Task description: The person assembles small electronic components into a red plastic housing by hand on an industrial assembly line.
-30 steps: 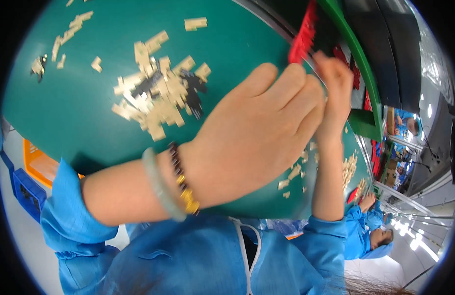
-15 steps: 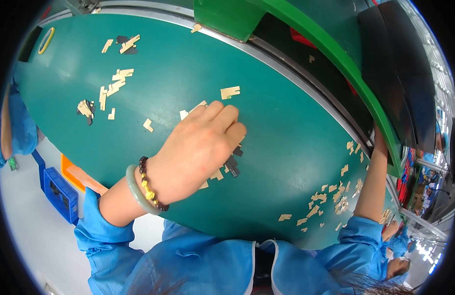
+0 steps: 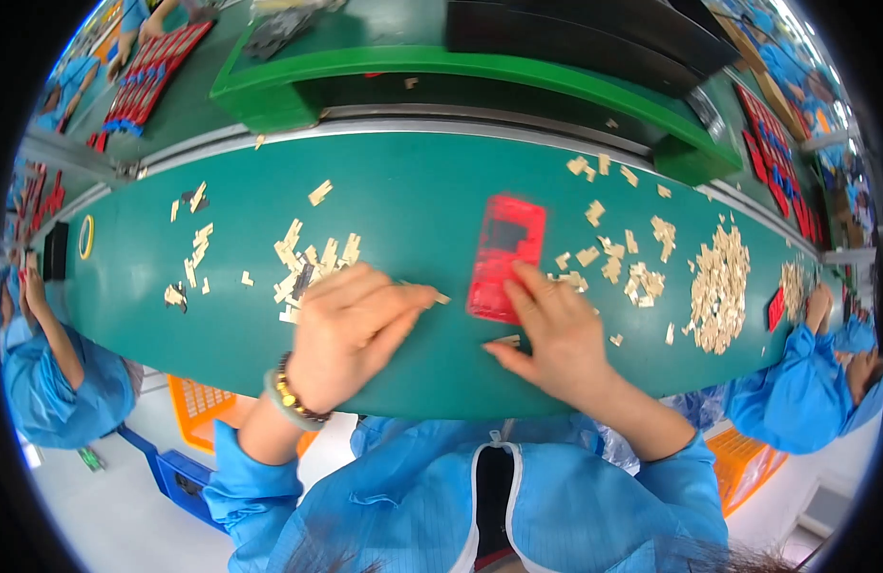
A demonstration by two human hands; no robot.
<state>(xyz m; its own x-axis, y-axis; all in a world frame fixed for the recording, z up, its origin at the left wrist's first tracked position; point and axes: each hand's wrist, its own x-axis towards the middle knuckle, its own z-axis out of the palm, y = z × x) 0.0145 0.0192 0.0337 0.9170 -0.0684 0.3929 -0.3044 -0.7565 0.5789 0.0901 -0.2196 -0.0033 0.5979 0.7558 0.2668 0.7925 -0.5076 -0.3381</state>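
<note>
My left hand, with a beaded bracelet and a pale green bangle at the wrist, is closed in a pinch. A small cream flat piece sticks out from its fingertips. A flat red rectangular tray, smeared by motion, lies to the right; a dark patch shows on its upper half. My right hand reaches over the tray's lower right edge with fingertips touching it, thumb spread away. Another small pale piece shows beside that thumb. Several cream pieces and a dark grey piece lie beyond my left hand.
A large heap of cream pieces lies at the right. The green shelf frame runs along the back, carrying a black bin. A yellow ring lies far left. Co-workers in blue sit at both ends; an orange basket stands below the table.
The view has swung round to the right. My right hand has come back from under the green shelf, and the red tray is now on the table. My left hand has moved toward the tray.
</note>
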